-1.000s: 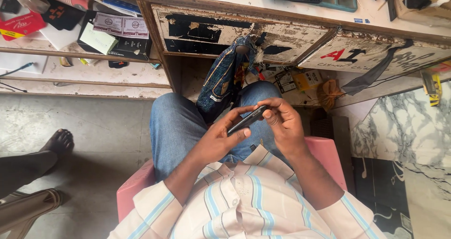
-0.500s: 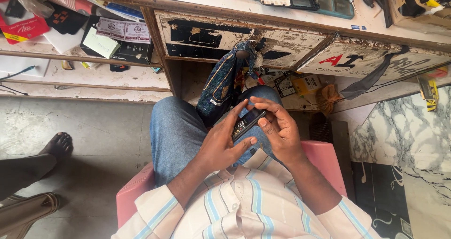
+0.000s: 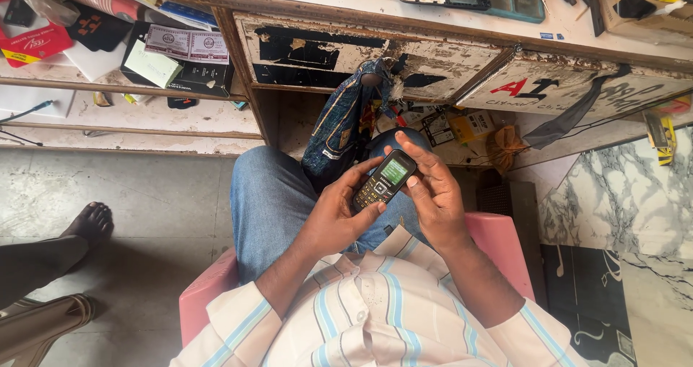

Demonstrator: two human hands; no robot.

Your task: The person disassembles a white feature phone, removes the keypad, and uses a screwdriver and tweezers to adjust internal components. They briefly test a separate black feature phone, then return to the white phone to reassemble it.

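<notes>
My left hand (image 3: 339, 219) and right hand (image 3: 433, 194) both grip the small keypad phone (image 3: 384, 181), now turned screen-up and lit above my lap

Cramped knee space. Both hands, left hand (image 3: 338, 215) and right hand (image 3: 433, 194), sit over the lap, closed round a small keypad phone (image 3: 384, 180). Straight ahead: worn drawer fronts (image 3: 375, 53) and the desk edge close off forward reach. Blue patterned bag (image 3: 343, 125) hangs just beyond the left fingers, touching the knee. Clutter of cards and packets (image 3: 447, 125) fills the recess behind it. To the person's left, open floor (image 3: 144, 194) (another person's bare foot (image 3: 90, 223) at its far edge). To the right, marble panel (image 3: 613, 201) stands near.
</notes>
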